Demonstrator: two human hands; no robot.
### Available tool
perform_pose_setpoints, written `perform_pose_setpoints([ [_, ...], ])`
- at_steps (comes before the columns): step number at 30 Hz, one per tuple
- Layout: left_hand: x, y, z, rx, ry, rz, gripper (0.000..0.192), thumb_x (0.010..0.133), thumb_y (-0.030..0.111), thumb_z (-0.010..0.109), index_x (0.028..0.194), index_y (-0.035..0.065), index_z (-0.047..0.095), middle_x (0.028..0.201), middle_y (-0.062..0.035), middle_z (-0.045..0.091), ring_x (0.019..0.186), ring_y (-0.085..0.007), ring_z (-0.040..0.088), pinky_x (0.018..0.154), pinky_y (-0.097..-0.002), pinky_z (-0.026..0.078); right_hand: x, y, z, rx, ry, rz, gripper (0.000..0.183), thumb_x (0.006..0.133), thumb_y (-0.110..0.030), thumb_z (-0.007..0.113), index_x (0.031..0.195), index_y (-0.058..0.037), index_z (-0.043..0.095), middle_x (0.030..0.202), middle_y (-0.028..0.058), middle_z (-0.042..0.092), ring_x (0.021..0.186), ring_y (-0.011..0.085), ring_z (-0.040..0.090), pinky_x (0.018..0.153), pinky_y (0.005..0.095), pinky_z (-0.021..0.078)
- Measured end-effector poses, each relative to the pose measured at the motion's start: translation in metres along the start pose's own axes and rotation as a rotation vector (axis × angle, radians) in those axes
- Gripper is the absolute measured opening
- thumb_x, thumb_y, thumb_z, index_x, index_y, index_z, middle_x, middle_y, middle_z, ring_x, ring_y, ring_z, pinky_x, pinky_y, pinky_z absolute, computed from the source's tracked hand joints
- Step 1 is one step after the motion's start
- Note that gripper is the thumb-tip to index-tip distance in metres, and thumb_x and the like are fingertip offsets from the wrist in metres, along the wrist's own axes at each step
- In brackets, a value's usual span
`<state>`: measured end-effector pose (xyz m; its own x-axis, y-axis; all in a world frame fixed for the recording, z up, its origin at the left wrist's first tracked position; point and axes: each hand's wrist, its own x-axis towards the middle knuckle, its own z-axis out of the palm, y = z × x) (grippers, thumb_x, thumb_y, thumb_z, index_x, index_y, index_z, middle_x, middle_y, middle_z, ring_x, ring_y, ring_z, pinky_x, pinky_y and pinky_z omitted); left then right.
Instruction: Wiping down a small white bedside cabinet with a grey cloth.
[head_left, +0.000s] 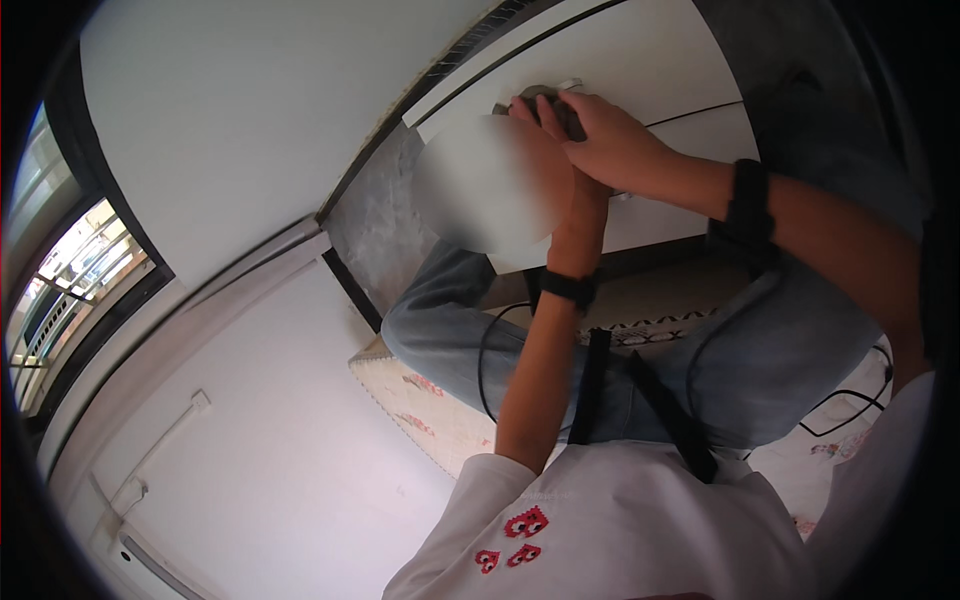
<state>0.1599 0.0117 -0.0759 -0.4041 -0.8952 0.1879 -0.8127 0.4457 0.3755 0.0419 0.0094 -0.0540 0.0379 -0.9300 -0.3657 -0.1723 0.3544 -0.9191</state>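
Observation:
My right hand (606, 139) reaches over the white tabletop, its fingers curled around a dark grey-brown object (541, 94). Fingers cover much of that object, so its exact kind is unclear. Just beneath and beside it is my left hand (589, 196), which overlaps the right near the wrist. A round blurred patch and the right hand conceal most of the left hand, including what it may hold. A small white item (572, 83) shows just behind the dark object; its kind cannot be made out.
The white table (690, 52) has a dark seam across it. My jeans-clad legs (450, 322) are folded below its near edge. Black cables (484, 367) hang by my lap. A white wall (300, 420) and a barred window (82, 262) stand to the left.

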Motion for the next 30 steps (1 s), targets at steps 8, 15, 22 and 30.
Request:
perform_pose_setpoints([
  [8,0.006,0.011,0.002,0.024,-0.098,-0.05,0.057,0.088,0.019,0.065,0.136,-0.005,0.046,0.144,-0.0235,0.045,0.138,-0.0417,0.036,0.112,-0.0471,0.033,-0.007,0.011,0.012,-0.068,0.284,-0.161,0.04,0.088,-0.034,0.056,0.099,0.0043,0.062,0.103,0.0259,0.066,0.093,0.0429,0.066,0.085,0.0473,0.0533],
  [15,0.006,0.025,0.026,0.178,-0.045,0.184,0.049,0.09,0.02,0.061,0.132,-0.004,0.05,0.142,-0.0218,0.048,0.136,-0.0392,0.041,0.111,-0.0468,0.034,-0.003,0.02,-0.001,-0.068,0.333,0.104,0.042,0.087,-0.033,0.053,0.102,0.0048,0.064,0.1,0.0257,0.067,0.094,0.0452,0.065,0.087,0.0478,0.0525],
  [22,-0.016,-0.005,0.001,0.039,-0.17,-0.076,0.049,0.085,0.015,0.069,0.128,-0.001,0.053,0.134,-0.0168,0.056,0.13,-0.0354,0.049,0.106,-0.0419,0.042,0.007,-0.003,0.01,-0.013,-0.042,0.057,0.04,0.084,-0.03,0.055,0.095,0.0047,0.071,0.098,0.0255,0.07,0.095,0.0439,0.067,0.087,0.0448,0.0537],
  [30,0.007,-0.004,-0.031,0.038,-0.124,0.005,0.045,0.084,0.015,0.068,0.123,-0.0024,0.055,0.125,-0.0181,0.06,0.123,-0.0371,0.053,0.101,-0.0446,0.045,-0.023,-0.017,0.018,0.073,0.177,-0.185,0.036,0.093,-0.027,0.055,0.107,0.006,0.056,0.105,0.0263,0.063,0.098,0.0414,0.06,0.087,0.0429,0.0482],
])
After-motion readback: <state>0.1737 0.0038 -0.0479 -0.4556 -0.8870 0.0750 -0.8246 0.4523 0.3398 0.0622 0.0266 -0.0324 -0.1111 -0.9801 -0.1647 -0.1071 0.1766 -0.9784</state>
